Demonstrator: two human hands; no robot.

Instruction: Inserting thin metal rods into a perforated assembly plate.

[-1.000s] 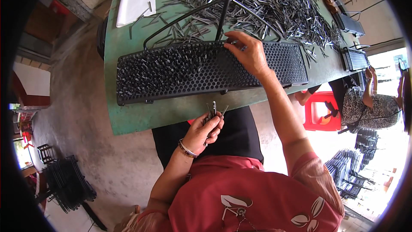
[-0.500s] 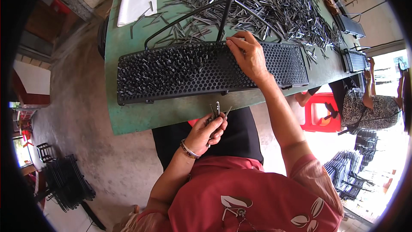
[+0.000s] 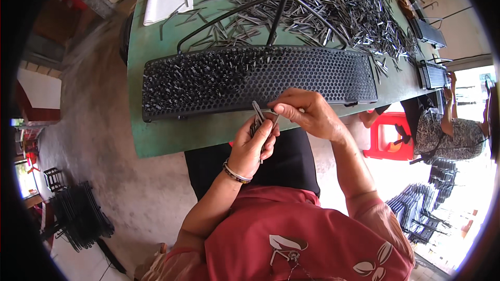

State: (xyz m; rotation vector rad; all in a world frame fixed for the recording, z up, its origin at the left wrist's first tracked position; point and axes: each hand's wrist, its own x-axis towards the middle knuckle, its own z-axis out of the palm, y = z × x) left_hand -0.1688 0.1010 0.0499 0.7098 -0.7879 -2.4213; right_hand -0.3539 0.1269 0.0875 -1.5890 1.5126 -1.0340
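Observation:
My left hand (image 3: 251,143) is closed round a small bunch of thin dark metal strips (image 3: 258,112), whose ends poke out above the thumb. Close beside it, my right hand (image 3: 308,114) pinches the end of one strip between thumb and forefinger. Both hands are in front of a long black perforated tray (image 3: 317,73) with a bent-rod frame (image 3: 281,8) rising behind it. Many upright strips (image 3: 187,80) fill the holes of the tray's left half; bare holes show across the right part.
A large heap of loose strips (image 3: 344,10) covers the back of the green table (image 3: 161,143). A white pad (image 3: 166,2) lies at the far left. On the right, another person (image 3: 453,130) works by a red stool (image 3: 385,135). Black racks (image 3: 80,218) are stacked on the floor.
My right hand has come back from the tray's upper edge to the strips in my left hand. The left hand has shifted slightly right and still holds its bunch.

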